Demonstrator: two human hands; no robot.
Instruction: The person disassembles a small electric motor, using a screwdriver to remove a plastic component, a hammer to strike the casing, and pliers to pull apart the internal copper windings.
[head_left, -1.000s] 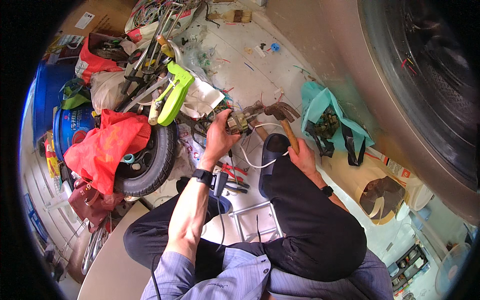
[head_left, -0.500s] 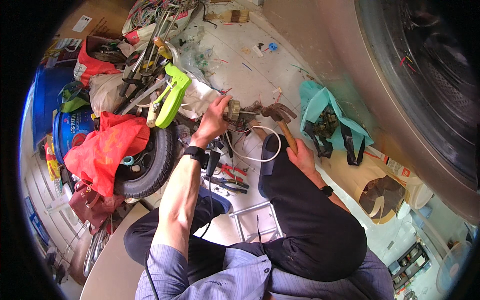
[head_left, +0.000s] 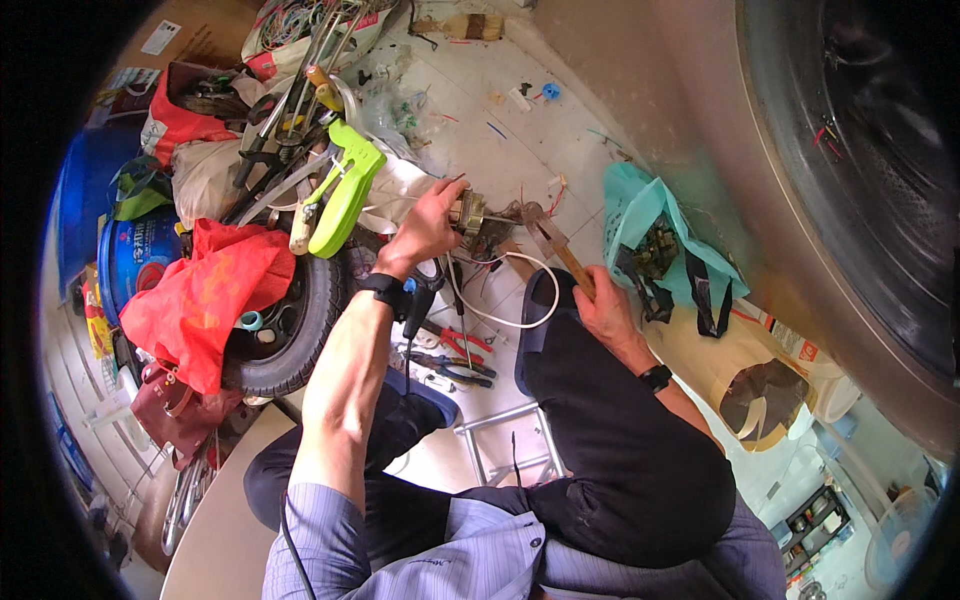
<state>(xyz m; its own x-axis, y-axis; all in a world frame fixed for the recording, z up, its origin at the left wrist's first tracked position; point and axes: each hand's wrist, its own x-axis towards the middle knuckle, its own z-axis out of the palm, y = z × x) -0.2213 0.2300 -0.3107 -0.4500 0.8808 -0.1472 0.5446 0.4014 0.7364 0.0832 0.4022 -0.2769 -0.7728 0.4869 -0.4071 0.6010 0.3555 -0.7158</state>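
Note:
My left hand (head_left: 425, 232) is closed around a small round metal part (head_left: 466, 214), brassy and silver, possibly a small motor. A metal rod juts from it to the right. My right hand (head_left: 608, 312) grips the wooden handle of a claw hammer (head_left: 572, 262). The hammer's head is at the rod's far end; whether they touch I cannot tell. A white cable (head_left: 553, 312) loops from near the metal part toward my right knee. Below my left hand lie pliers with dark blue handles (head_left: 450, 368) and a red-handled tool (head_left: 465, 340).
At left, a black tyre (head_left: 285, 365) lies under a red plastic bag (head_left: 210, 300), beside a lime-green pistol-shaped tool (head_left: 345, 195). To the right stand a teal bag (head_left: 635, 200) of scrap, a brown paper bag (head_left: 735, 375) and a washing-machine-like drum (head_left: 870, 200). A metal frame (head_left: 510, 445) sits between my legs.
The hammer has turned, its head now showing edge-on beside the rod. My right hand has shifted slightly, and my left hand still holds the metal part.

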